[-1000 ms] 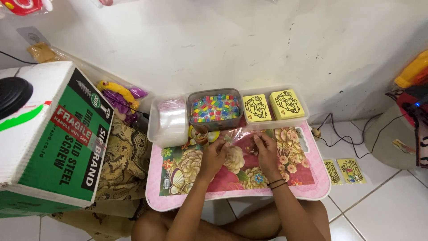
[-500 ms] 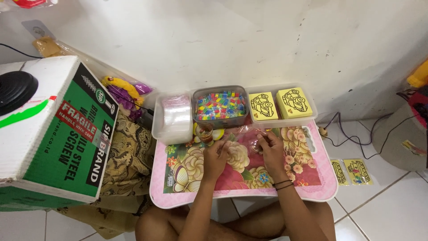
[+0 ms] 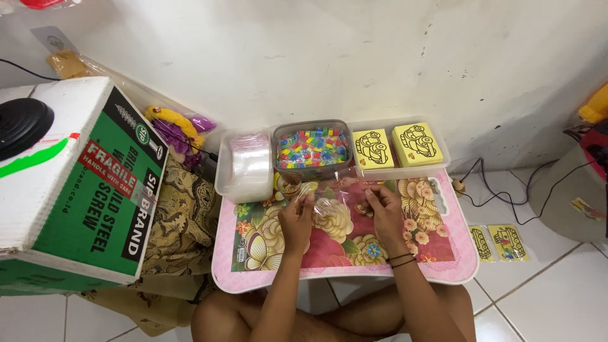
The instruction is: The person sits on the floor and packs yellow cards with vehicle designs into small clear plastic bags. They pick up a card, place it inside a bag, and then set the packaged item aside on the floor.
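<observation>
My left hand point(image 3: 297, 218) and my right hand point(image 3: 382, 209) hold a small clear plastic bag point(image 3: 334, 197) stretched between them, just above a pink flower-patterned lap table point(image 3: 443, 269). Right behind the hands a clear tub of small multicoloured pieces point(image 3: 312, 149) stands at the table's far edge. A clear tray with two yellow cards showing car outlines point(image 3: 398, 145) is to its right. A tub with a stack of clear plastic bags point(image 3: 248, 164) is to its left. A small round cup point(image 3: 289, 184) stands near my left hand.
A large green and white cardboard box point(image 3: 76, 183) with a black round object on top fills the left. Patterned cloth point(image 3: 180, 221) lies beside it. More yellow cards in bags point(image 3: 497, 242) lie on the tiled floor at right, near cables point(image 3: 506, 190) and a white wall.
Both hands have lifted slightly from the table and moved apart, pulling the clear bag open between them. The view has shifted a little.
</observation>
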